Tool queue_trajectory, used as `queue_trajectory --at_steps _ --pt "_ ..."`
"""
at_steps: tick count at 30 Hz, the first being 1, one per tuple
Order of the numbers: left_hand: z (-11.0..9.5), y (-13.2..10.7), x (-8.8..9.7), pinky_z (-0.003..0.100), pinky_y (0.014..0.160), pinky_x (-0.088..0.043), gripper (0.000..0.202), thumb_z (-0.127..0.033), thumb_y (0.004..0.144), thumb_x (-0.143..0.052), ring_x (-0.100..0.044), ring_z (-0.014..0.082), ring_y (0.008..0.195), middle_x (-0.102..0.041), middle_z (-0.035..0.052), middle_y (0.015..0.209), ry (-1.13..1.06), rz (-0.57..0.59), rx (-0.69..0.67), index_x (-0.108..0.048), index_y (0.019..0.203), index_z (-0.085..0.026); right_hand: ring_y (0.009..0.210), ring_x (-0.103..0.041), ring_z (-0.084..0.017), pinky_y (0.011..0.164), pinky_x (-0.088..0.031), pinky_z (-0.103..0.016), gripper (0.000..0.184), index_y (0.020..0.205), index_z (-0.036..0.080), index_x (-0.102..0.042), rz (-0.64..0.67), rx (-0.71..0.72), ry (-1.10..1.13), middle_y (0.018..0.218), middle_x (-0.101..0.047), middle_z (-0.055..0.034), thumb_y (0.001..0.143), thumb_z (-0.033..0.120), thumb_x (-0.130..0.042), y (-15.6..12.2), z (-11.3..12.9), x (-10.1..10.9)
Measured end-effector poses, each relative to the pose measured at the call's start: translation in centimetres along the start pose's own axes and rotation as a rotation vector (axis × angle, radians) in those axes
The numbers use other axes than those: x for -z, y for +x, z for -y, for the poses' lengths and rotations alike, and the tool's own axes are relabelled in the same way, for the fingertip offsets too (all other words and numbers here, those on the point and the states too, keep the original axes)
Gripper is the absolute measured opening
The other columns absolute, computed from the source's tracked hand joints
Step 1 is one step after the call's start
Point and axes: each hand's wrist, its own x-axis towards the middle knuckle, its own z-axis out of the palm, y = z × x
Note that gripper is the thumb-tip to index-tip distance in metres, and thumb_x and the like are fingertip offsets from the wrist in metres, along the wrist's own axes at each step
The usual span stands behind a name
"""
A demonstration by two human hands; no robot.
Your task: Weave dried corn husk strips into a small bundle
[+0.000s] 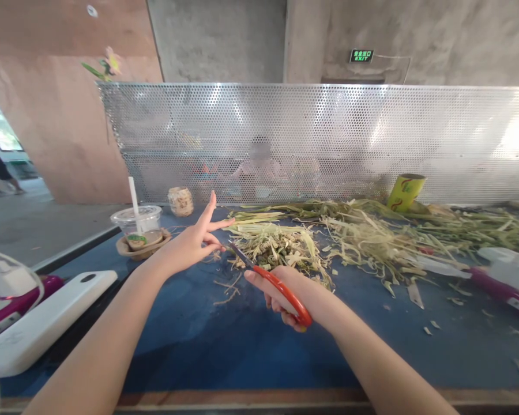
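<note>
My right hand (285, 294) grips red-handled scissors (270, 281), blades pointing up-left toward my left hand. My left hand (196, 239) hovers over the blue table (207, 334); index and middle fingers are stretched out, while thumb and another finger seem to pinch a thin pale strip that I can barely make out. Just beyond both hands lies a heap of cut dried plant strips (279, 245). Loose snippets (227, 288) lie on the cloth under the scissors.
Long dried leaves (415, 233) spread across the table's far right. A lidded plastic cup with straw (137, 222) sits in a brown bowl at left, beside a small jar (180, 201). White and magenta devices (30, 323) lie left; another (506, 276) right. A perforated metal screen (320, 138) backs the table; a yellow tube (405, 192) stands there.
</note>
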Motion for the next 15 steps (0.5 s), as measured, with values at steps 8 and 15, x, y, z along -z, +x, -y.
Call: queue_trajectory --at_steps 8,15 --pt "-0.1 -0.1 0.0 0.033 0.078 -0.050 0.096 -0.016 0.079 -0.047 -0.067 0.0159 0.082 -0.040 0.0104 0.141 -0.010 0.028 -0.021 0.029 0.134 -0.036 0.023 -0.040 -0.010 0.023 -0.037 -0.024 0.058 0.058 0.016 -0.044 0.019 0.020 0.039 0.041 -0.042 0.0037 0.074 0.072 -0.041 -0.3 0.0 0.1" --pt "0.0 0.1 -0.3 0.029 0.073 -0.051 0.101 -0.017 0.078 -0.051 -0.068 0.0174 0.084 -0.028 0.0136 0.147 -0.049 0.100 0.083 0.032 0.133 -0.037 0.023 -0.041 -0.010 0.024 -0.036 -0.022 0.059 0.051 0.015 -0.042 0.026 -0.049 0.022 0.036 -0.040 0.0029 0.075 0.069 -0.044 -0.8 0.8 0.2"
